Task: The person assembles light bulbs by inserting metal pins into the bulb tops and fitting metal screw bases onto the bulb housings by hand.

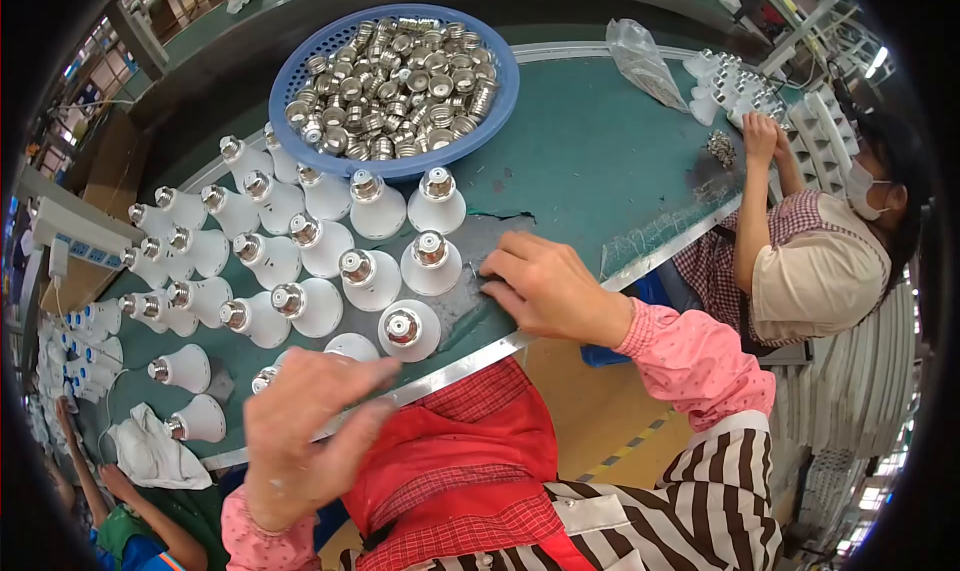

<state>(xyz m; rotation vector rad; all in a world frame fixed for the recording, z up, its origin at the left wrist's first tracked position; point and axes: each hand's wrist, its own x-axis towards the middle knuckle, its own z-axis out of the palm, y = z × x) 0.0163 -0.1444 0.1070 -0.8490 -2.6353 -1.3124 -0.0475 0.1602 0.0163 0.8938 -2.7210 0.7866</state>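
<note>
Working beside LED bulbs (410, 343) grouped on the table (570, 151), apparently at small-part pickup, with left hand (300, 436) fingers spread and unloaded, right hand (560, 286) fingers curled (cannot tell whether gripping), likely calling next for a careful fingertip pinch.

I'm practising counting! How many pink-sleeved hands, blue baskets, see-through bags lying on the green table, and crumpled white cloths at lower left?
Pink-sleeved hands (left hand, right hand): 2
Blue basket: 1
See-through bag: 1
White cloth: 1
Total: 5
</note>
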